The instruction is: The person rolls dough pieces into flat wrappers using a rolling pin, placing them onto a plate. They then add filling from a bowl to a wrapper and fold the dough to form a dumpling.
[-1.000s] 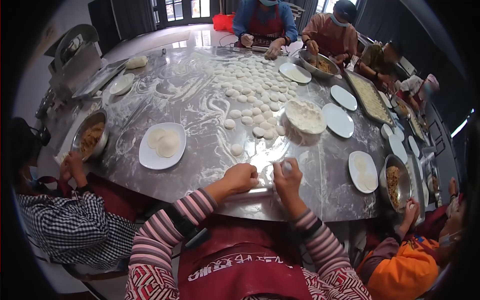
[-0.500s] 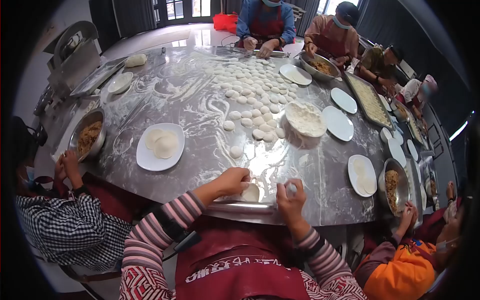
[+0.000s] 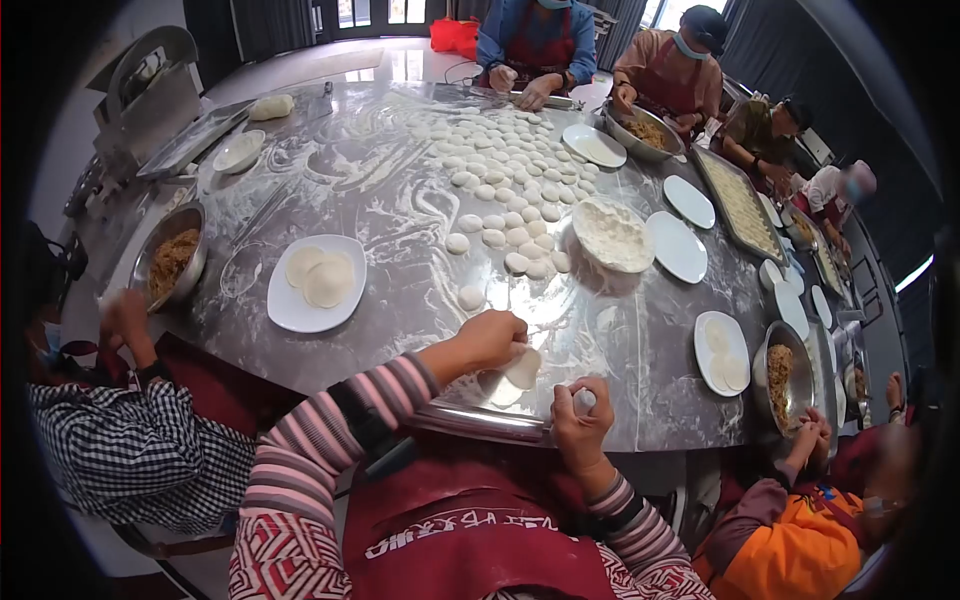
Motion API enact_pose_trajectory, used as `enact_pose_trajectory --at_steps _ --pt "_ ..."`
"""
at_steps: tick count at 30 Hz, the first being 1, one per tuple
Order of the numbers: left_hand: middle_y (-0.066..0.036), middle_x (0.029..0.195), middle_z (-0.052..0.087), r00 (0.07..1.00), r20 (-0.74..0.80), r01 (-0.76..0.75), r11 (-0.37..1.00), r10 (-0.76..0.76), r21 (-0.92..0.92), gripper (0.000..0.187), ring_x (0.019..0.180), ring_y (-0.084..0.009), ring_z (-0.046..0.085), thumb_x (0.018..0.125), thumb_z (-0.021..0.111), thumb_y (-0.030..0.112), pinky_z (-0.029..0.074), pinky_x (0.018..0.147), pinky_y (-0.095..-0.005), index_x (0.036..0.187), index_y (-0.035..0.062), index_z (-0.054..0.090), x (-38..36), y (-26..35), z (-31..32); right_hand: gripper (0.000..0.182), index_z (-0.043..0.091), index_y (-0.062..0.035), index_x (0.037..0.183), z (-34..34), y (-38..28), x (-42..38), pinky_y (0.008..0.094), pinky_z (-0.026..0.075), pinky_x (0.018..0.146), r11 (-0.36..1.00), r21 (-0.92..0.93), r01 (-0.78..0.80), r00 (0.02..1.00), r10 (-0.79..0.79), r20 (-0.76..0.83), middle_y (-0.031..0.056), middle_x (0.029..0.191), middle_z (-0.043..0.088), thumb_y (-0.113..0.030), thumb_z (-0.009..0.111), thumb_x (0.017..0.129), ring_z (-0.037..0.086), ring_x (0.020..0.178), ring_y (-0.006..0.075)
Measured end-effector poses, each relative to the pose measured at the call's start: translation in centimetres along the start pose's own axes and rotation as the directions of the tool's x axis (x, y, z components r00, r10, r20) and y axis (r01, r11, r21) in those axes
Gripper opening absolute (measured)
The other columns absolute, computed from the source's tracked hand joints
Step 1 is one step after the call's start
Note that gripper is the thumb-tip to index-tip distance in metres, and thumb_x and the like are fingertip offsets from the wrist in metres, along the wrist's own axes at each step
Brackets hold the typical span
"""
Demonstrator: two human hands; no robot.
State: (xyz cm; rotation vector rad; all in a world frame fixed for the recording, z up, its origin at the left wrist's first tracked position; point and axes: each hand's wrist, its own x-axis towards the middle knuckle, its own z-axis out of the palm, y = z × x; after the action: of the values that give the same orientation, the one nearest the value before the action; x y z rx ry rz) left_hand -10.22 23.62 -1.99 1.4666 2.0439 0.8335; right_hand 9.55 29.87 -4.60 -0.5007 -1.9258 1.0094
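My left hand is closed in a pinch on the edge of a thin round dough wrapper, which lies on the floured table with part of it lifted. My right hand is wrapped round the right end of a shiny metal rolling pin, which lies along the table's near edge; a pale knob shows at the fist. A single dough piece rests just beyond my left hand. Left of it, a white plate holds several rolled wrappers.
Many flattened dough pieces cover the table's middle. A flour bowl and white plates stand right of them. Filling bowls flank me, with co-workers' hands close by. More people work along the far and right sides.
My left hand has moved right and slightly up, and the wrapper has come out from near the pin. My right hand has shifted slightly down with the pin.
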Motion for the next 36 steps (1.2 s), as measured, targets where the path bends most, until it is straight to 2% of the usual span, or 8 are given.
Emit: enact_pose_trajectory --at_steps 2,4,7,11,18,20,28,36 --pt "-0.013 0.076 0.063 0.998 -0.029 0.061 0.991 -0.058 0.117 0.018 0.073 -0.0296 0.061 0.074 0.062 0.022 0.047 0.065 -0.0374 0.079 0.005 0.064 0.5 -0.2 0.4 0.018 0.045 -0.0044 0.083 -0.1 -0.2 0.3 0.0211 0.038 0.04 1.0 0.001 0.012 1.0 -0.012 0.005 0.0007 0.062 0.047 0.003 0.061 0.079 0.049 0.046 0.0063" --pt "-0.014 0.077 0.064 0.979 -0.025 0.203 0.934 -0.205 0.294 0.021 0.073 -0.0306 0.061 0.075 0.06 0.026 0.047 0.066 -0.0384 0.079 0.0063 0.064 -0.5 -0.4 -0.4 0.02 0.05 -0.0034 0.081 0.1 -0.5 0.7 0.0295 0.043 0.049 0.994 0.02 -0.105 0.994 0.105 -0.01 0.0103 0.067 0.054 -0.001 0.067 0.072 0.057 0.053 0.0225" --pt "-0.016 0.074 0.063 0.97 -0.008 0.241 0.949 -0.244 0.205 0.022 0.072 -0.0323 0.061 0.075 0.058 0.027 0.047 0.066 -0.0408 0.076 0.0054 0.064 -3.4 -0.8 -1.3 0.02 0.05 -0.0032 0.081 1.2 -0.9 3.3 0.031 0.043 0.048 0.974 -0.176 0.146 0.986 -0.159 -0.059 0.0115 0.067 0.054 0.0 0.067 0.071 0.057 0.053 0.0248" --pt "-0.018 0.071 0.061 0.977 0.004 0.206 0.956 -0.211 0.21 0.025 0.071 -0.034 0.06 0.076 0.058 0.028 0.045 0.065 -0.0425 0.074 0.0037 0.064 -3.2 -0.3 -1.1 0.016 0.049 -0.0036 0.081 5.2 1.0 8.3 0.0364 0.042 0.047 0.993 -0.058 0.1 0.991 -0.104 -0.083 0.0153 0.058 0.054 -0.005 0.064 0.076 0.055 0.05 0.0313" --pt "-0.019 0.073 0.061 0.999 0.017 0.04 0.991 -0.042 0.131 0.017 0.07 -0.0337 0.059 0.075 0.062 0.019 0.045 0.063 -0.0399 0.078 0.0021 0.061 -2.6 -2.0 -0.2 0.019 0.05 -0.0029 0.081 1.4 0.1 2.7 0.0339 0.044 0.046 0.998 -0.049 0.04 0.996 -0.044 -0.079 0.0129 0.058 0.054 -0.005 0.067 0.073 0.057 0.049 0.0254" --pt "-0.019 0.074 0.061 0.993 0.108 0.077 0.969 -0.052 -0.235 0.017 0.069 -0.0324 0.06 0.076 0.06 0.017 0.045 0.063 -0.0392 0.078 0.0009 0.061 -3.4 -2.5 -0.1 0.019 0.05 -0.0029 0.082 1.4 0.2 3.1 0.0339 0.044 0.046 0.981 -0.149 0.125 0.989 -0.136 -0.065 0.0124 0.057 0.054 -0.004 0.067 0.073 0.057 0.049 0.0247" --pt "-0.02 0.075 0.06 0.992 0.102 0.067 0.992 -0.077 0.104 0.022 0.072 -0.033 0.059 0.078 0.056 0.022 0.044 0.066 -0.04 0.081 0.0001 0.06 -1.6 -0.6 -0.2 0.019 0.049 -0.0023 0.082 4.3 1.2 7.2 0.0345 0.043 0.049 0.998 -0.058 0.008 0.999 -0.011 -0.046 0.0136 0.059 0.055 -0.006 0.066 0.074 0.057 0.051 0.0267" --pt "-0.021 0.079 0.059 0.996 0.045 0.077 0.995 -0.075 -0.059 0.02 0.075 -0.0346 0.058 0.078 0.054 0.017 0.044 0.069 -0.0383 0.088 -0.0009 0.057 -4.3 -0.9 0.0 0.018 0.049 -0.0032 0.079 3.1 0.5 5.2 0.0331 0.045 0.05 0.997 -0.026 -0.078 0.995 0.076 -0.07 0.013 0.058 0.054 -0.003 0.066 0.073 0.057 0.052 0.0247"
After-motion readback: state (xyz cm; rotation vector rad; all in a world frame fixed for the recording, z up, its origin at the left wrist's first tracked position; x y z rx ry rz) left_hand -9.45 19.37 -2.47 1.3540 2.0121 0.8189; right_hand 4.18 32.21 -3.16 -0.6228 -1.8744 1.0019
